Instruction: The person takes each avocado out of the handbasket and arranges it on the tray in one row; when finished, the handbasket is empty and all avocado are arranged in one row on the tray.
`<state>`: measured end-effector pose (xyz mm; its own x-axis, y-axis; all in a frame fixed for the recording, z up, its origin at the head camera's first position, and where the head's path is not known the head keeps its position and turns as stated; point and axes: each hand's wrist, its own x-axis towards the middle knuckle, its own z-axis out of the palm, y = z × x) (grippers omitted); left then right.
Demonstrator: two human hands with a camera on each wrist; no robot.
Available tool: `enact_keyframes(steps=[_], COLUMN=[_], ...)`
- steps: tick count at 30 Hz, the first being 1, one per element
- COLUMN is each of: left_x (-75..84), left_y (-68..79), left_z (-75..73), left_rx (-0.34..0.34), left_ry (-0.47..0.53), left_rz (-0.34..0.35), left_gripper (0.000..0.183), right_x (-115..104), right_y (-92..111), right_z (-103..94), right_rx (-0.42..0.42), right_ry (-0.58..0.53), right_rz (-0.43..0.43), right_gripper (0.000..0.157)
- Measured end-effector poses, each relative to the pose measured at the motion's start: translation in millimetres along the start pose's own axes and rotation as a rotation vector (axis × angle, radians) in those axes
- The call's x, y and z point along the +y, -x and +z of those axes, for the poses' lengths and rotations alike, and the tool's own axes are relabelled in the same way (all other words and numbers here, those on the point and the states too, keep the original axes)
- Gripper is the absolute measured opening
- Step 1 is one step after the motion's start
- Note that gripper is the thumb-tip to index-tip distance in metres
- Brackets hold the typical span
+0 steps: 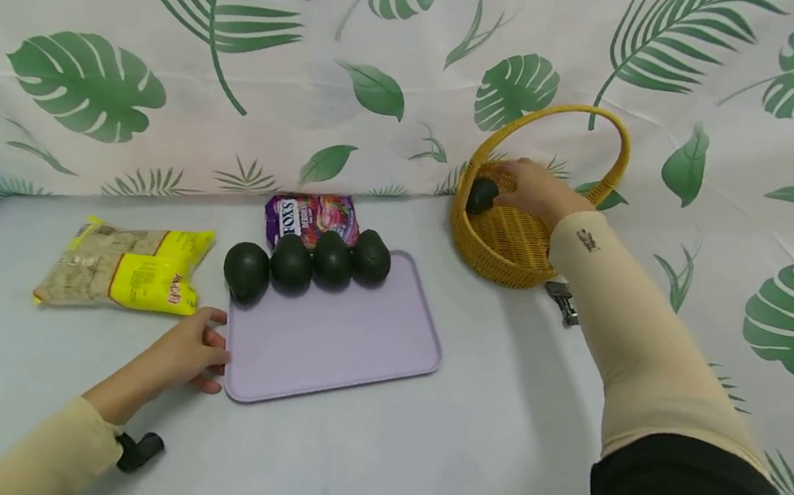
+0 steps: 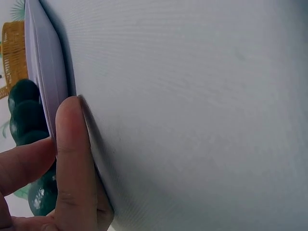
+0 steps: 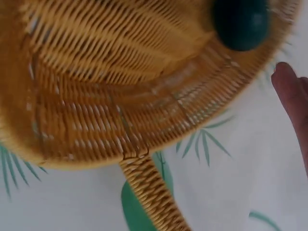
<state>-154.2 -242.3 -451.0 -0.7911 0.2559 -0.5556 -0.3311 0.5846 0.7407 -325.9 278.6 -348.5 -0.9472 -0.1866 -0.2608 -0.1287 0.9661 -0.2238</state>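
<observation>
My left hand (image 1: 197, 351) is at the left edge of a lilac tray (image 1: 333, 355). In the left wrist view its thumb and forefinger pinch the tray's rim (image 2: 48, 82). A row of several dark green avocados (image 1: 292, 264) lies along the tray's far side. My right hand (image 1: 532, 189) reaches under the handle of a yellow wicker basket (image 1: 504, 272), beside one avocado (image 1: 482, 196) lying inside at the left. In the right wrist view a finger (image 3: 291, 96) extends outside the basket rim, apart from that avocado (image 3: 240, 24).
A yellow and clear food bag (image 1: 130, 266) lies left of the tray. Behind the avocados is a purple Fox's candy bag (image 1: 319, 218). A small black packet (image 1: 563, 302) lies by the basket's right side, near my right forearm. Leaf-patterned cloth (image 1: 416, 78) hangs behind.
</observation>
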Motion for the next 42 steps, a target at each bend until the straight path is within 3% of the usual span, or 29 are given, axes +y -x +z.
enact_keyframes(steps=[4,9,11,15,17,24,36,42], left_x=[-1.4,-1.8,-1.4,-2.0,-2.3,-4.2,-4.7,-1.6], left_y=[1.4,1.2,1.4,2.9,4.2,4.0,-2.0,-1.0], left_z=[8.3,17.9,17.7,12.5,9.9,7.3,1.5,-5.4], left_rx=[-0.014,-0.034,-0.033,-0.017,-0.013,-0.008,-0.009,0.001], left_ry=[0.016,0.037,0.034,0.03,0.033,0.036,0.02,0.016], left_rz=[0.01,0.016,0.023,0.033,0.034,0.03,0.017,0.027], left_gripper=[0.064,0.063,0.063,0.063,0.063,0.064,0.065,0.065], right_x=[11,23,24,22,21,18,14,9], right_y=[-13,-4,-2,-4,-7,-22,-28,-22], right_z=[15.4,33.6,35.6,31.4,29.0,39.2,47.3,25.6], right_rx=[-0.1,-0.213,-0.201,-0.09,-0.057,-0.158,-0.19,-0.104], right_ry=[0.061,0.116,0.147,0.212,0.215,0.061,-0.033,-0.049], right_rz=[0.027,0.129,0.161,0.167,0.163,0.084,0.114,0.065], right_gripper=[0.059,0.067,0.066,0.051,0.052,0.076,0.065,0.066])
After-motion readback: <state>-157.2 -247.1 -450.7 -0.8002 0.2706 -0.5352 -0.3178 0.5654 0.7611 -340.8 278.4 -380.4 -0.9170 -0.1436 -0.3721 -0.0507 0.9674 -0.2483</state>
